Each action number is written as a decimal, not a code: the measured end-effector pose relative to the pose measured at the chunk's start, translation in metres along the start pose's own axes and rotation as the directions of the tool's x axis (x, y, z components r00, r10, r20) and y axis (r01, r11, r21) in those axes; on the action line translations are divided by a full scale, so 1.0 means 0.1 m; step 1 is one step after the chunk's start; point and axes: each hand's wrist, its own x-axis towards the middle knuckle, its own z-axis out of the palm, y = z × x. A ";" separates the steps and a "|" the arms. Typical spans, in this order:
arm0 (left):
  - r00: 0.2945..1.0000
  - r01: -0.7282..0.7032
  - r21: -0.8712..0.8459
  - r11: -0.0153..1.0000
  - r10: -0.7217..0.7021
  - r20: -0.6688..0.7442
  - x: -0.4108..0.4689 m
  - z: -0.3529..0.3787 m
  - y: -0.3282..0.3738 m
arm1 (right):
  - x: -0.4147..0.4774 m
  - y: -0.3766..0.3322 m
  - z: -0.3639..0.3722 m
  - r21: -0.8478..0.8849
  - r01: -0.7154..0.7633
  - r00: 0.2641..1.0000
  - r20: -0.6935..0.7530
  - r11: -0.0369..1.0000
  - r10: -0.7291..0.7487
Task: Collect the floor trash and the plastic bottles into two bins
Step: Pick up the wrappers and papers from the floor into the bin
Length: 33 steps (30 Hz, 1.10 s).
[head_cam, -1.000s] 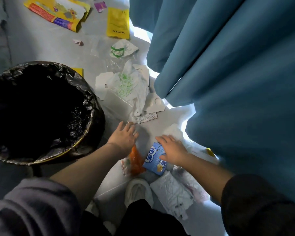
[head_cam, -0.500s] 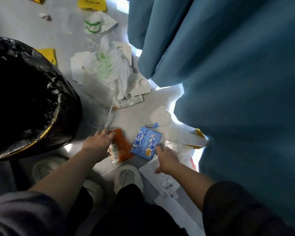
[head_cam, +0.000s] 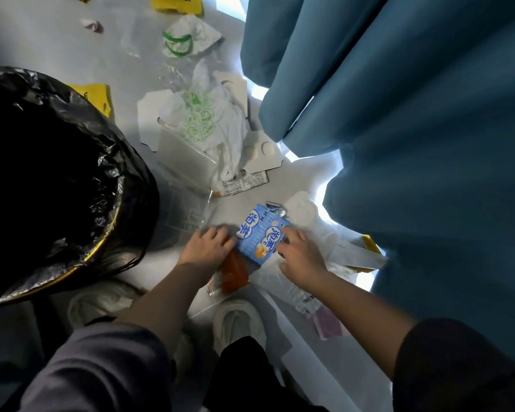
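Note:
On the pale floor, a blue snack packet (head_cam: pixel 260 234) lies between my hands. My right hand (head_cam: pixel 299 257) grips its right corner with fingers closed over the edge. My left hand (head_cam: pixel 207 245) rests curled on the top end of an orange packet (head_cam: pixel 234 273) and touches the blue packet's left edge. A round bin with a black liner (head_cam: pixel 115 185) stands open just left of my left arm. No plastic bottle shows.
A blue curtain (head_cam: pixel 399 144) hangs close on the right. Ahead lie a white bag with green print (head_cam: pixel 202 123), white cardboard (head_cam: pixel 149 114), clear plastic (head_cam: pixel 188 209), a printed slip (head_cam: pixel 244 182) and yellow packets (head_cam: pixel 177 3). My white shoes (head_cam: pixel 238 322) stand below; white bags (head_cam: pixel 339 248) lie under my right arm.
My right hand has moved up onto the blue packet's right corner. My left hand has shifted right over the orange packet's top end, against the blue packet.

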 end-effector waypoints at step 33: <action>0.999 0.039 0.078 0.996 -0.041 0.029 0.30 0.16 -0.21 | 0.80 -0.15 -0.24 0.282 -0.022 0.991 0.129 0.959 -0.016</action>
